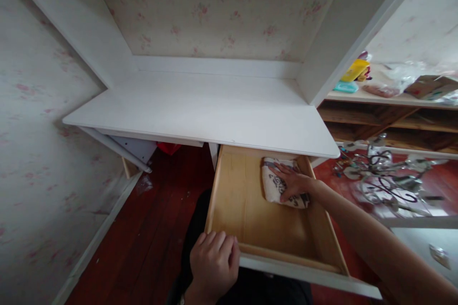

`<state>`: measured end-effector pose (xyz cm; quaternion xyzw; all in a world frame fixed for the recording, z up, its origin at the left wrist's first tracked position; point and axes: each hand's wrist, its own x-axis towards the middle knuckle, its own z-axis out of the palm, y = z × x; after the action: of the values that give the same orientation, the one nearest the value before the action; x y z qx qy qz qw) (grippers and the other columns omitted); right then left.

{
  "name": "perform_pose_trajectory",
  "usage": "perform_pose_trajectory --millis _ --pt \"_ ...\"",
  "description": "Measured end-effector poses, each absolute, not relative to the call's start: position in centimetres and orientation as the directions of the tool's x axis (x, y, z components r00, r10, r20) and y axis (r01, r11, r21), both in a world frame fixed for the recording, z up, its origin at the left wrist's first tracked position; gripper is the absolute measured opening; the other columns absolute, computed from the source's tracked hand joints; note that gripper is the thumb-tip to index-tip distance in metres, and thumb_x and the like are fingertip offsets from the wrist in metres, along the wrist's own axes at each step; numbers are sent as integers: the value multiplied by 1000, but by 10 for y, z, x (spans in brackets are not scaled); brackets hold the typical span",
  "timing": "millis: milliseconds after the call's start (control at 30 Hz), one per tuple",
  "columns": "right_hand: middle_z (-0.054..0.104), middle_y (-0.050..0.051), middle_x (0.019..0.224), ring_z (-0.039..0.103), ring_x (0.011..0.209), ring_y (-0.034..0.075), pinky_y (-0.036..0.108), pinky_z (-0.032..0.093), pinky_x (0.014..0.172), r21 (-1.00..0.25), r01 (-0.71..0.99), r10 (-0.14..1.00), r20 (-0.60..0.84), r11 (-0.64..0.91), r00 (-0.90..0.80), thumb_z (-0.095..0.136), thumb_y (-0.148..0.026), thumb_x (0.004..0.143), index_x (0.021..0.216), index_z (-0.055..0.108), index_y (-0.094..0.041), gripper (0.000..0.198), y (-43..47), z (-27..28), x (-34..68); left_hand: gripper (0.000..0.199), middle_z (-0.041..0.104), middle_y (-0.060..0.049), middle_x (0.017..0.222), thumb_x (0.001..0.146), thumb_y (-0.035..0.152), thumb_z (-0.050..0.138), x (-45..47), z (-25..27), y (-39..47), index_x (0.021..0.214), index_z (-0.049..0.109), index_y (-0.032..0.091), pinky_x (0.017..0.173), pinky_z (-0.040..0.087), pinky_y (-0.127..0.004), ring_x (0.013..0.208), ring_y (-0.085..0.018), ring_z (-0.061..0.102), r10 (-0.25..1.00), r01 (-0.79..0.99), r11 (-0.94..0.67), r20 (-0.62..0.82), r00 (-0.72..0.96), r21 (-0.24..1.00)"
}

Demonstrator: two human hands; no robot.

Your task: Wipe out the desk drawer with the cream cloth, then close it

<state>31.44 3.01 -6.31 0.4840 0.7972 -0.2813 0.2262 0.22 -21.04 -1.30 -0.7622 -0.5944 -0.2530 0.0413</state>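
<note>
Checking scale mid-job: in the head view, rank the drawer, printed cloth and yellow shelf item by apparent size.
1. Drawer
2. Printed cloth, partly under the right hand
3. Yellow shelf item, farthest from the camera

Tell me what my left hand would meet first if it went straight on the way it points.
The drawer front, most likely: your left hand is curled at its left corner and seems to be touching it. The exact contact is hidden by the hand itself.
</note>
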Motion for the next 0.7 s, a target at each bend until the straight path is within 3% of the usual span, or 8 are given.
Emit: perform_pose_trajectory --millis 267,433,533,700 --pt "-13 8 160 -12 143 40 66 -2 110 -280 871 585 -653 404 -481 78 -64 48 154 5 -31 133 -48 -63 314 24 48 0 57 85 20 57 0 -11 -210 61 51 22 61 26 -36 59 -17 46 887 923 -301 426 179 239" --pt "-13 8 160 -8 144 38 56 9 115 -395 840 475 -696 371 -538 76 -59 53 154 8 -29 125 -83 -51 318 23 48 1 57 84 21 58 1 -11 -211 62 51 23 60 26 -36 59 -17 45 887 923 -305 424 185 235" --pt "-9 9 161 -5 145 38 52 14 116 -379 847 512 -678 372 -528 76 -59 54 154 13 -26 122 -88 -51 315 24 48 1 57 84 21 59 0 -11 -211 62 51 23 60 26 -36 59 -17 45 885 922 -309 425 190 233" --pt "-7 8 161 -3 144 41 60 12 113 -306 855 586 -628 420 -512 78 -57 51 154 13 -33 123 -89 -63 300 24 47 1 56 84 20 58 1 -11 -210 61 50 23 60 25 -37 58 -16 44 880 920 -313 436 187 236"
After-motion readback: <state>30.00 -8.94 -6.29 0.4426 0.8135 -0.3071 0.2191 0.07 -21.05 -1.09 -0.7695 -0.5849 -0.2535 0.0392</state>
